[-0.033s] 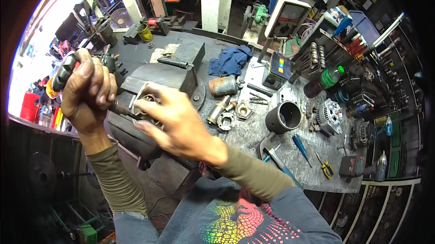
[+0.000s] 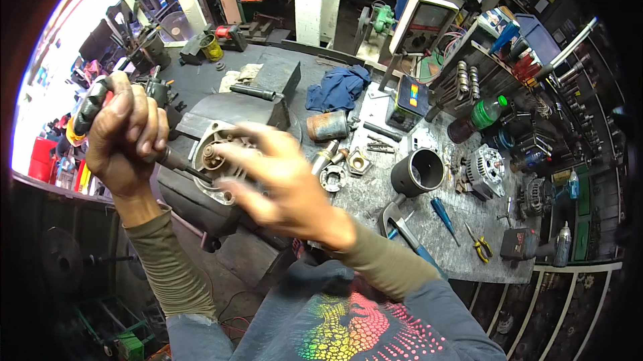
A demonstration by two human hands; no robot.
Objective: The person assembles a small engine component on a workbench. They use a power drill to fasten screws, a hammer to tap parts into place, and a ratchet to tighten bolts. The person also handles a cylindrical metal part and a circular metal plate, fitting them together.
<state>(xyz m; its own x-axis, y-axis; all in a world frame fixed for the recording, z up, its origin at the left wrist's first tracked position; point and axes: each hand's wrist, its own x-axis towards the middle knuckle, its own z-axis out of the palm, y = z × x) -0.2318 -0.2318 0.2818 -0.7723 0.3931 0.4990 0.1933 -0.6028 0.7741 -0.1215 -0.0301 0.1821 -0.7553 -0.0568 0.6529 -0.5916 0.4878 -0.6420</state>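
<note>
My left hand point(image 2: 130, 123) is closed round a tool with a black and red handle point(image 2: 92, 108). Below the fist, its dark shaft point(image 2: 175, 159) slants toward a round metal motor housing point(image 2: 213, 134). The housing rests at the jaws of a big dark bench vise point(image 2: 248, 108), with a small shaft end showing in its middle. Whether the jaws grip it I cannot tell. Smeared by motion, my right hand point(image 2: 288, 183) hovers over the housing's right side with thumb and fingers apart, and nothing shows between them. It hides part of the housing.
Right of the vise lie a blue rag point(image 2: 338, 88), a rusty cylinder point(image 2: 327, 125), a dark metal tube point(image 2: 418, 173), a hammer point(image 2: 402, 227), a blue screwdriver point(image 2: 443, 219) and yellow pliers point(image 2: 482, 248). An alternator point(image 2: 485, 170) and a green-capped bottle point(image 2: 485, 114) stand further right.
My right hand has drawn back to the right and its fingers have spread, uncovering more of the housing. My left hand and its tool stay nearly in place.
</note>
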